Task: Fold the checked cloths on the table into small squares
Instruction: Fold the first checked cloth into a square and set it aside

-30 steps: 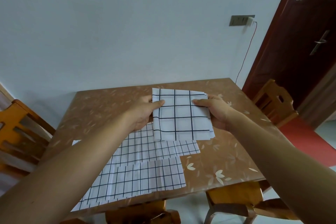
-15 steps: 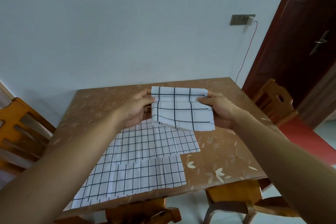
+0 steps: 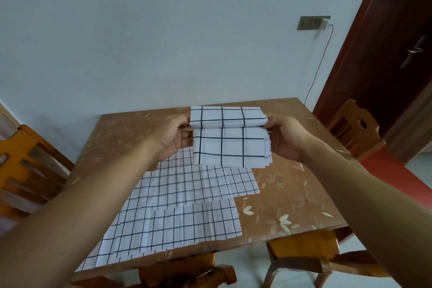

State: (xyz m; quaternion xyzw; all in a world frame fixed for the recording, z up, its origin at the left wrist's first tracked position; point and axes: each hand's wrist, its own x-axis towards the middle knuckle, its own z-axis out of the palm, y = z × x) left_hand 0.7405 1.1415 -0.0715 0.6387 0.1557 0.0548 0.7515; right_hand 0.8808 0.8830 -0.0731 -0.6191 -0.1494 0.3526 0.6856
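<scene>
Two hands hold one partly folded checked cloth (image 3: 230, 138) above the table (image 3: 287, 184) at about twelve o'clock: the left hand (image 3: 171, 135) pinches its nine o'clock edge, the right hand (image 3: 284, 134) its three o'clock edge, with the top draped over towards the person. It looks light, thin and limp, so it should crease easily but sag between grips; holding both side edges at the fold line seems best. Flat cloths (image 3: 187, 206) lie at six o'clock, unfolded.

No readable text, label, brand, number or sign shows on anything in view.
</scene>
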